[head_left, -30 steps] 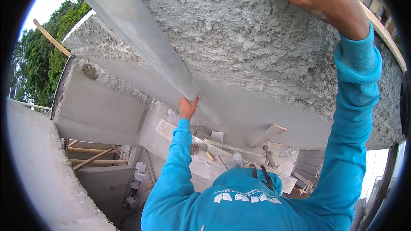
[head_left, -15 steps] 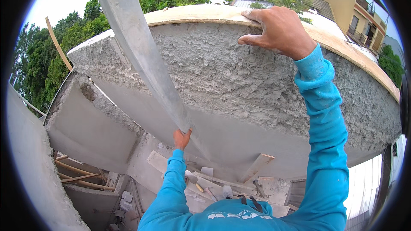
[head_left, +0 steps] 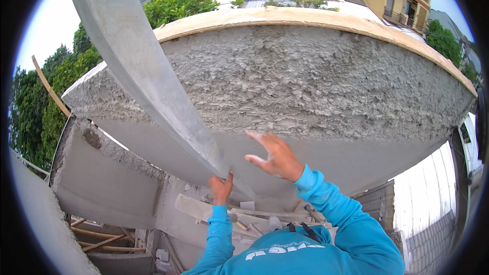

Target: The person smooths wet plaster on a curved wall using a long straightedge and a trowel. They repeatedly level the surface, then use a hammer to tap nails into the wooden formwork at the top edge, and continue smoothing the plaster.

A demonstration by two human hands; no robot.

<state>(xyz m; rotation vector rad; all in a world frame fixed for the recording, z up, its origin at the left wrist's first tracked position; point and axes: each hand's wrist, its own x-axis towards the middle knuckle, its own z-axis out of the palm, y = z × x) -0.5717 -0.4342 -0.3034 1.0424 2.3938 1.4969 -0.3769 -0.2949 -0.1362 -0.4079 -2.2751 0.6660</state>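
The long grey bar (head_left: pixel 153 84) slants up and leftward in front of the wall (head_left: pixel 316 86), its lower part in the left hand (head_left: pixel 221 190), whose grip is closed around its edge. The right hand (head_left: pixel 277 158) has just left the wooden board (head_left: pixel 285 17) along the wall's top and now hangs near the bar, fingers spread, holding nothing. That leaves it free, while the left alone holds the bar.

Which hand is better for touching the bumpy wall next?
Probably the right hand: it looks open and empty, and appears near the bumpy wall. The left hand is busy holding the bar.
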